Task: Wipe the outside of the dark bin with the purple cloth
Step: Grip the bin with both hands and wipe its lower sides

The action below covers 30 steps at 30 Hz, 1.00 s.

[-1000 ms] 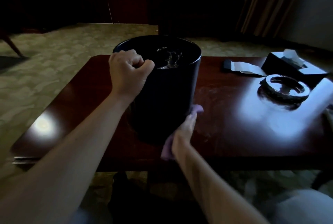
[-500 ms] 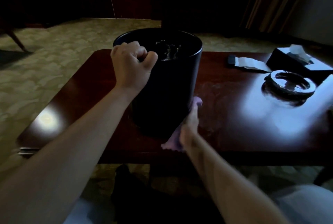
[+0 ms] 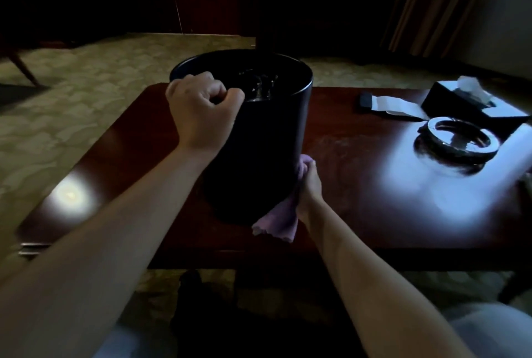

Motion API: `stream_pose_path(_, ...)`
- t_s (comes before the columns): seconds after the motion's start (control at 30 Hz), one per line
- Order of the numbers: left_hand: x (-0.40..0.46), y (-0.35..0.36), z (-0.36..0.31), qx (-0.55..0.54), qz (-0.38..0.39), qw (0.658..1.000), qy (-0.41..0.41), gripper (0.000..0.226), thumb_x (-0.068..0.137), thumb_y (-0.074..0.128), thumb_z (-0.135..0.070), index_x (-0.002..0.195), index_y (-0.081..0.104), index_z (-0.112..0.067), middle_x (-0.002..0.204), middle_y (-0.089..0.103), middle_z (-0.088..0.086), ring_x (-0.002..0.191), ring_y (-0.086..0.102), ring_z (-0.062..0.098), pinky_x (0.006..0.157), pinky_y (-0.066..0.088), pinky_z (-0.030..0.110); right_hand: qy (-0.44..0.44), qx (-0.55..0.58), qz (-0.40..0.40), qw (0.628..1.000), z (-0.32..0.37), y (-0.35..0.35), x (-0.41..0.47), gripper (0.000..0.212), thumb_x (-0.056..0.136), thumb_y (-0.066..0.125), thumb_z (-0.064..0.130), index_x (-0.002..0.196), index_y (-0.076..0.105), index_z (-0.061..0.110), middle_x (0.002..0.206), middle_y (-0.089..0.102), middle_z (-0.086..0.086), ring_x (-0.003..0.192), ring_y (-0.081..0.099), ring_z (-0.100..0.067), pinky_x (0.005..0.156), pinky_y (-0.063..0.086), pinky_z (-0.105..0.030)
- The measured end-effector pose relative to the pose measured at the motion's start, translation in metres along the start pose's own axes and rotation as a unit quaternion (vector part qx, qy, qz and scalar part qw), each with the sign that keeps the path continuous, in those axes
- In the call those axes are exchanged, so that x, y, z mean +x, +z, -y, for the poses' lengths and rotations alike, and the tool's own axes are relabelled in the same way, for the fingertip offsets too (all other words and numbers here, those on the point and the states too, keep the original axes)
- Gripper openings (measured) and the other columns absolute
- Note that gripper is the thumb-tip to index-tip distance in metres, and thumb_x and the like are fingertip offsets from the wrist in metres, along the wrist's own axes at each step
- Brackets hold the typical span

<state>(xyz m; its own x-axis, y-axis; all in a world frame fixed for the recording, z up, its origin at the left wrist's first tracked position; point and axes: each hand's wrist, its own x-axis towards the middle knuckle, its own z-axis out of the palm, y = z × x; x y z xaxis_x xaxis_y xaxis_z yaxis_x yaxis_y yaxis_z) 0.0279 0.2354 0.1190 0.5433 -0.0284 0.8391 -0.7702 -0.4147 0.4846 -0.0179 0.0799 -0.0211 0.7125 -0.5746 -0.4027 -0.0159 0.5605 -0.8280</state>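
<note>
Dimly lit room, glossy table (image 3: pixel 359 213) (reddish wood)

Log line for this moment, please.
left hand: grips bin rim | right hand: presses cloth on bin's lower right side | bin: upright on table

There are two hands: the left hand (image 3: pixel 201 107) and the right hand (image 3: pixel 309 187). There is one dark bin (image 3: pixel 259 139) and one purple cloth (image 3: pixel 277 221). On the one table (image 3: pixel 359 173) sit one round ashtray (image 3: pixel 452 141) and one tissue box (image 3: pixel 466 98).
</note>
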Motion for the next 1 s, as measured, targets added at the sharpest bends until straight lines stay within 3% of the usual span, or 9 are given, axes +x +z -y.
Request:
stream_pose_path(0.07,0.003,0.002,0.004,-0.005,0.010,1.000,-0.004,0.041,0.069,0.051,-0.021,0.046,0.019,-0.033,0.042,0.036,-0.010,0.041,0.027,0.005,0.065,0.031,0.033,0.005,-0.023,0.004,1.000,-0.001,-0.003,-0.007,0.041,0.100,0.034,0.047,0.089,0.060,0.017,0.072,0.067,0.001,0.067,0.060,-0.012,0.058,0.048,-0.021)
stream_pose_path(0.23,0.013,-0.009,0.017,-0.104,0.125,0.986,-0.039,0.035,0.068,0.053,-0.018,0.045,0.027,-0.022,0.045,0.033,-0.010,0.043,0.026,0.007,0.049,0.025,0.015,-0.126,0.020,0.089,0.988,-0.021,0.001,-0.035,0.069,0.083,0.043,0.073,0.137,0.048,0.030,0.136,0.056,0.000,0.123,0.054,-0.017,0.099,0.046,-0.031)
stream_pose_path(0.43,0.036,-0.023,0.025,-0.145,0.285,0.941,-0.106,0.036,0.068,0.057,-0.010,0.043,0.032,-0.015,0.051,0.036,-0.013,0.048,0.032,0.001,0.048,0.023,0.014,-0.387,-0.007,0.131,0.913,0.048,0.026,-0.048,0.069,0.092,0.030,0.054,0.152,0.017,0.024,0.160,0.013,0.009,0.146,0.011,-0.003,0.119,0.013,-0.031)
stream_pose_path(0.5,0.032,-0.021,0.021,-0.136,0.256,0.950,-0.112,0.031,0.069,0.061,-0.014,0.046,0.041,-0.013,0.068,0.045,-0.010,0.061,0.043,-0.001,0.057,0.032,0.011,-0.360,-0.025,0.077,0.929,0.030,0.022,-0.034,0.064,0.093,0.031,0.055,0.150,0.025,0.027,0.156,0.025,0.010,0.142,0.024,-0.003,0.118,0.020,-0.032)
stream_pose_path(0.6,0.017,-0.010,0.005,-0.106,0.106,0.969,-0.198,0.014,0.064,0.068,-0.027,0.073,0.059,-0.032,0.113,0.042,-0.004,0.114,0.044,0.012,0.097,0.040,0.024,-0.169,0.016,0.028,0.985,-0.013,0.004,-0.018,0.063,0.086,0.038,0.069,0.136,0.048,0.032,0.136,0.054,0.008,0.123,0.053,-0.011,0.101,0.044,-0.035)
stream_pose_path(0.7,0.002,0.008,-0.019,-0.149,-0.008,0.928,-0.343,0.067,0.064,0.068,-0.023,0.126,0.045,-0.032,0.138,0.026,0.000,0.128,0.033,0.020,0.105,0.040,0.039,-0.063,0.021,0.019,0.998,-0.025,-0.002,-0.014,0.070,0.078,0.042,0.076,0.128,0.054,0.027,0.129,0.059,0.003,0.112,0.060,-0.016,0.087,0.050,-0.033)
stream_pose_path(0.8,-0.011,0.026,-0.039,-0.168,-0.079,0.893,-0.410,0.101,0.059,0.064,-0.027,0.148,0.017,-0.025,0.151,0.020,-0.002,0.136,0.029,0.020,0.110,0.034,0.042,-0.184,-0.015,0.027,0.982,0.002,0.015,-0.042,0.088,0.071,0.041,0.085,0.141,0.040,0.031,0.149,0.040,0.002,0.137,0.037,-0.015,0.113,0.031,-0.044)
stream_pose_path(0.9,-0.017,0.034,-0.047,-0.159,-0.104,0.887,-0.422,0.109,0.055,0.057,-0.030,0.151,0.005,-0.019,0.156,0.012,-0.001,0.143,0.017,0.017,0.116,0.022,0.042,-0.372,-0.046,0.084,0.923,0.031,0.036,-0.078,0.075,0.088,0.030,0.063,0.152,0.014,0.027,0.154,0.005,0.020,0.146,0.003,-0.001,0.120,0.005,-0.028)
stream_pose_path(1.0,-0.014,0.033,-0.041,-0.179,-0.099,0.880,-0.429,0.109,0.053,0.055,-0.026,0.150,0.006,-0.021,0.155,0.016,-0.002,0.141,0.022,0.017,0.114,0.026,0.043,-0.411,-0.060,0.090,0.905,0.055,0.041,-0.066,0.075,0.090,0.031,0.060,0.152,0.015,0.021,0.156,0.010,0.016,0.145,0.008,-0.002,0.121,0.008,-0.029)
